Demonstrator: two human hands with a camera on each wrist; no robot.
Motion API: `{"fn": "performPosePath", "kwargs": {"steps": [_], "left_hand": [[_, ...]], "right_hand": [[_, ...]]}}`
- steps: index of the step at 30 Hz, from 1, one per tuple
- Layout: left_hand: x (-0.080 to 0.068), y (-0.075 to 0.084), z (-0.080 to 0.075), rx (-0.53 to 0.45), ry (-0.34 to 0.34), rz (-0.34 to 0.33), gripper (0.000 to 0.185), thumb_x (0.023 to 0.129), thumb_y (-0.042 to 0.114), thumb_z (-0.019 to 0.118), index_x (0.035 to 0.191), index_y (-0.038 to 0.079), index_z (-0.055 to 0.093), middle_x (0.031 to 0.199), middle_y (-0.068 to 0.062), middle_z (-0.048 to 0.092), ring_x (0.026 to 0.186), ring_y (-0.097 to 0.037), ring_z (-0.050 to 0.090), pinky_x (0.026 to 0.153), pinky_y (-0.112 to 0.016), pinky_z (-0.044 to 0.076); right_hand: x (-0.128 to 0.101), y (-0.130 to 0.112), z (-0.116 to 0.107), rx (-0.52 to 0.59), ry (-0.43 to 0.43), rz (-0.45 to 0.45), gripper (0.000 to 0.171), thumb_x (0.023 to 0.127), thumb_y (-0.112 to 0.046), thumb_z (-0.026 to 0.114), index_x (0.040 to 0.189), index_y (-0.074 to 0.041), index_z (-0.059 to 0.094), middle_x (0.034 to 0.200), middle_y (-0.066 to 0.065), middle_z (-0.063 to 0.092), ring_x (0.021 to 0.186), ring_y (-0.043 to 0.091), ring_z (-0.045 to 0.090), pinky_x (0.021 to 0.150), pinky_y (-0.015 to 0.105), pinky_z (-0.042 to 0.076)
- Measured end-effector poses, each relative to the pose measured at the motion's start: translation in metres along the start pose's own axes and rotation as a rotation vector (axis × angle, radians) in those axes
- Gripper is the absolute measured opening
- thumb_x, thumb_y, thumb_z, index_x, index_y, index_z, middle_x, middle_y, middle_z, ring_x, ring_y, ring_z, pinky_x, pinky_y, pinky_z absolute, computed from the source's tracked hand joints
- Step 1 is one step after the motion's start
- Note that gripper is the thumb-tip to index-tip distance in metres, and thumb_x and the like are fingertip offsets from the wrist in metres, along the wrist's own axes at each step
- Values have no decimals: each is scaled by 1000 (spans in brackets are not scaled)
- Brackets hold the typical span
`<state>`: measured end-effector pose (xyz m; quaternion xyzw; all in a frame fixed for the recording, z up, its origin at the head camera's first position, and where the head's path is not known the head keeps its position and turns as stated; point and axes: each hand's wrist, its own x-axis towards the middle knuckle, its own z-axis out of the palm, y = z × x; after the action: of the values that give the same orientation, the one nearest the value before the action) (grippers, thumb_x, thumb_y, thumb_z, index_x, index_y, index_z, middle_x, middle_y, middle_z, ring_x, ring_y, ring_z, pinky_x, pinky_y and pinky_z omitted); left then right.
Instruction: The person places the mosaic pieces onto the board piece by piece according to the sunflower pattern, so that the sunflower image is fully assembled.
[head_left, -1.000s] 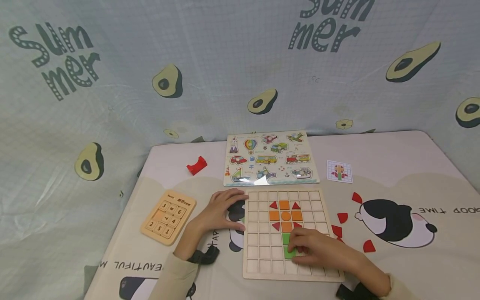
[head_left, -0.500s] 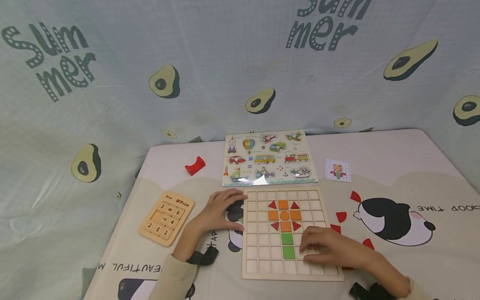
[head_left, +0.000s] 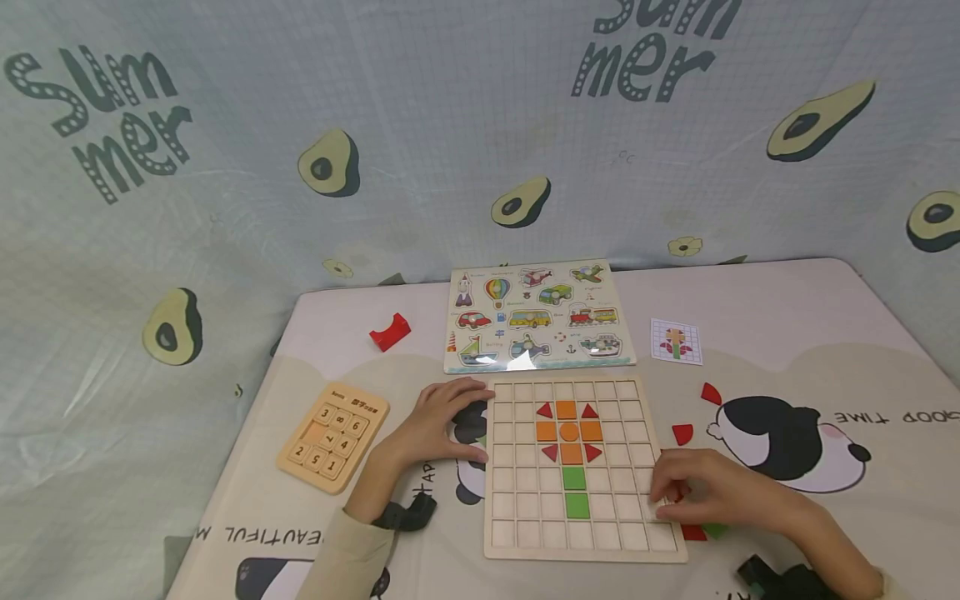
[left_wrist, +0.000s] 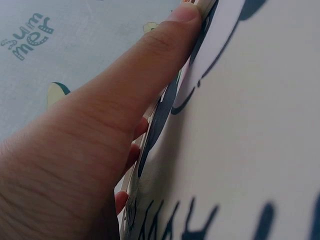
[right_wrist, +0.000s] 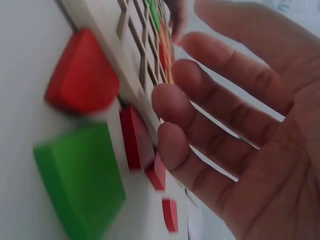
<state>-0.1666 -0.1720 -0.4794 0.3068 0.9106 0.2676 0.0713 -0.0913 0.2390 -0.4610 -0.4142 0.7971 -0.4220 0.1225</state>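
My left hand (head_left: 441, 421) touches the left edge of a gridded wooden board (head_left: 525, 542), its straight thumb (left_wrist: 160, 45) against the rim. On the board, orange squares (head_left: 566, 409) surround an orange circle (head_left: 569, 431), with red triangles (head_left: 589, 410) at the corners. Two green squares (head_left: 577, 505) run below them. My right hand (head_left: 705, 492) is over the board's right edge, fingers loosely bent and apart, holding nothing. Beneath it a green block (right_wrist: 80, 180) and several red blocks with curved sides (right_wrist: 85, 75) lie on the cloth beside the rim; the hand partly hides them in the head view.
A patterned card (head_left: 676, 342) lies beyond the board at right. At the back is a vehicle picture puzzle (head_left: 540, 317). On the left are a wooden number slide puzzle (head_left: 333, 437) and a notched red block (head_left: 390, 332). More red pieces (head_left: 682, 434) lie right of the board.
My right hand has let go of the lower green square and moved right, off the middle of the board to its right edge. My left hand stays at the left edge.
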Motion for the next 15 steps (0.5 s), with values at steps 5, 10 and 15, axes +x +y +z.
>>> {"fn": "performPosePath", "kwargs": {"steps": [5, 10, 15], "left_hand": [[-2, -2, 0, 5, 5, 5, 84, 69, 48, 84, 141, 22, 51, 149, -2, 41, 140, -23, 32, 114, -51, 18], [-2, -3, 0, 8, 6, 2, 84, 69, 49, 84, 142, 23, 51, 149, -2, 41, 140, -23, 32, 114, -51, 17], [-2, -3, 1, 8, 5, 5, 84, 69, 50, 84, 142, 24, 50, 150, -2, 41, 140, -23, 32, 114, -51, 17]], "right_hand": [[-12, 5, -8, 31, -13, -2, 14, 85, -12, 76, 90, -22, 68, 82, -9, 60, 73, 3, 55, 59, 18, 47], [-24, 11, -13, 95, -53, 58, 15, 84, -14, 78, 92, -21, 68, 83, -7, 61, 69, 4, 55, 54, 18, 46], [-35, 13, -18, 53, -61, 109, 21, 80, -21, 81, 95, -26, 67, 91, -11, 61, 74, 5, 54, 56, 18, 45]]}}
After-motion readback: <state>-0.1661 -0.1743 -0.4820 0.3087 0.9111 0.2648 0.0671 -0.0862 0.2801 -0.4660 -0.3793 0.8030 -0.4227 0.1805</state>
